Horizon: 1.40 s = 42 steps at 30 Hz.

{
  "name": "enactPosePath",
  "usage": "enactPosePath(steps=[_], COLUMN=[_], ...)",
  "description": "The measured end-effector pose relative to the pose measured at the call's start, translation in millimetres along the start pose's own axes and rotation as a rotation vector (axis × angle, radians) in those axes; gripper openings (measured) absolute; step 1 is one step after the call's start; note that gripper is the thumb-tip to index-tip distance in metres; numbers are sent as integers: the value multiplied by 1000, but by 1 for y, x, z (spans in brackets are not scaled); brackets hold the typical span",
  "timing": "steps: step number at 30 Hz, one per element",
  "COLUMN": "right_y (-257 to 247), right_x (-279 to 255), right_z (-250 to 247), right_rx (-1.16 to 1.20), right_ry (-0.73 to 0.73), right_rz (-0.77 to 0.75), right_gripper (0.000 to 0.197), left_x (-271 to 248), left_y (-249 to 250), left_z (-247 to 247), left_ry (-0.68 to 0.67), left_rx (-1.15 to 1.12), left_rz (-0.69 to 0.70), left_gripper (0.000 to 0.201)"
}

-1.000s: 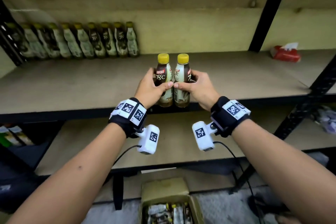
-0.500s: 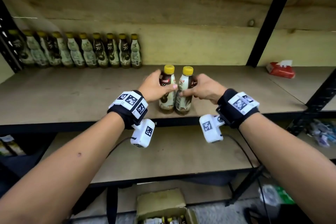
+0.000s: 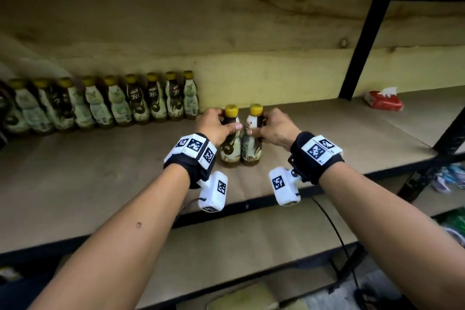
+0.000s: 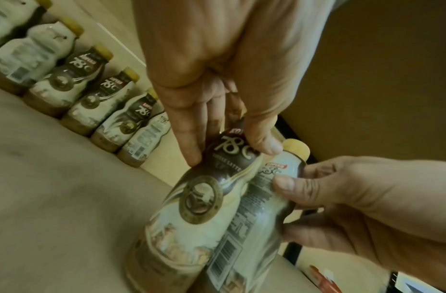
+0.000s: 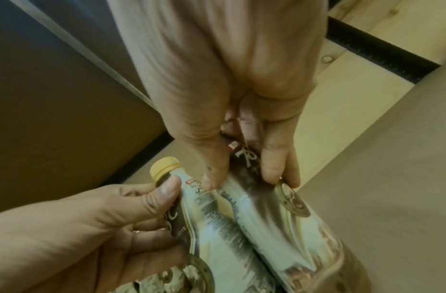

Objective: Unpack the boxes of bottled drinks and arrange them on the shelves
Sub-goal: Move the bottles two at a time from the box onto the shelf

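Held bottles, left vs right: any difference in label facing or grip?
The left bottle shows its dark front with the round emblem toward the head camera; the right bottle shows its pale side, with barcode and small print in the left wrist view. The left hand grips the left bottle from its left; the right hand grips the right bottle from its right. Shared: yellow caps, same brand, upright on the shelf, sides touching.

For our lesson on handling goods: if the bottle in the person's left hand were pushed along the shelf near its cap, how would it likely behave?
The left bottle looks tall with a small base, so a push near its yellow cap would probably tip it. The glossy label may slip under the left hand. It touches the right bottle, which might steady it.
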State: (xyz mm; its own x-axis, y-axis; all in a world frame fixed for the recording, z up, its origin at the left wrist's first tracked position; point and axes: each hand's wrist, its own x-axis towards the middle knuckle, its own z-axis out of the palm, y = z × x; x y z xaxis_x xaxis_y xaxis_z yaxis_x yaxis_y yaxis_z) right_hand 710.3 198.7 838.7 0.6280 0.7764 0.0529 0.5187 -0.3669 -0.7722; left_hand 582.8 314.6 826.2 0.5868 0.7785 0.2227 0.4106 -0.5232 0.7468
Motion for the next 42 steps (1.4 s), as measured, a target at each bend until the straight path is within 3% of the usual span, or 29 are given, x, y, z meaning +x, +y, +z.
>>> enactPosePath(steps=[5, 11, 16, 21, 26, 31, 35, 38, 41, 42], right_y=[-10, -11, 1, 9, 4, -13, -20, -16, -13, -13], right_x=[57, 135, 183, 215, 238, 257, 268, 269, 266, 263], right_z=[7, 6, 9, 14, 23, 38, 44, 47, 48, 45], right_rx=[-60, -180, -201, -151, -139, -201, -201, -213, -201, -195], right_ry=[-31, -140, -148, -169, -196, -206, -203, -198, -206, -224], right_rz=[-20, -130, -191, -249, -278, -281, -281, -299, -302, -294], right_gripper=[31, 40, 45, 41, 39, 52, 46, 47, 56, 64], left_x=[44, 109, 164, 194, 198, 188, 169, 146, 121, 115], left_y=[-4, -10, -8, -14, -18, -15, -25, -34, -36, -39], left_z=[5, 16, 16, 16, 14, 18, 21, 19, 12, 10], left_ry=[85, 205, 241, 303, 279, 189, 153, 144, 105, 95], left_rx=[1, 219, 374, 451, 408, 318, 318, 302, 306, 315], left_rz=[-74, -121, -236, -275, -301, -399, -410, -429, -438, -448], left_gripper=[41, 35, 30, 37, 43, 45, 44, 60, 59, 67])
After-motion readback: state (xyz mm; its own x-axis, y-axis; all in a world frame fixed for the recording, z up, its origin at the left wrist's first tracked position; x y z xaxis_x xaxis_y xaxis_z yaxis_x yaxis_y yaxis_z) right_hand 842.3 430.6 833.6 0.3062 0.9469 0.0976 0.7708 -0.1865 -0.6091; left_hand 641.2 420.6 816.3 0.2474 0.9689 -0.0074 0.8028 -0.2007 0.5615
